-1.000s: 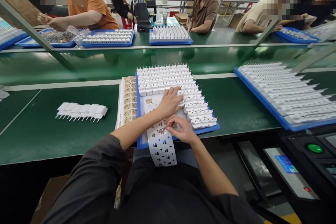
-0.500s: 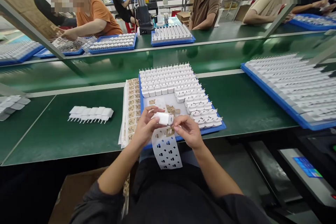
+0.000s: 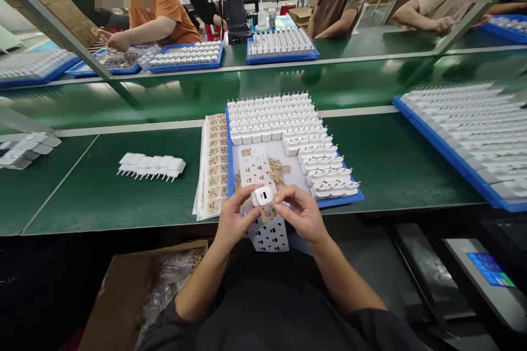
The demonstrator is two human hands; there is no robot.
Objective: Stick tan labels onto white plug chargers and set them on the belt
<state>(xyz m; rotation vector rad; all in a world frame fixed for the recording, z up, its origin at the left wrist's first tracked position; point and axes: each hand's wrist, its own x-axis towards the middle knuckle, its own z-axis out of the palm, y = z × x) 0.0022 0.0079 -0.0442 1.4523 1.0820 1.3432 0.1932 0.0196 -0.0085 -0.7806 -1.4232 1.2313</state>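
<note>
Far left: a loose heap of white plugs lay at the left edge of the frame on the green bench.
Left of centre: one single row of plugs lay prongs-forward, about nine of them, well apart from the hands.
Sticker sheets: a stack of label sheets sat touching the left side of the blue tray.
Tray: plugs stood packed in rows in its upper part and right side; too many to count surely.
Left hand: lower centre of the frame, thumb and forefinger pinched the left side of one white charger.
Charger: held just above the tray's near edge, between both hands, port face turned up toward the camera, long axis running left-right.
Right hand: fingertips pressed together, nipping a small tan label just below the charger; both hands equally near.
Backing strip: one punched white strip hung below the hands.
Right: a second blue tray of plugs.
</note>
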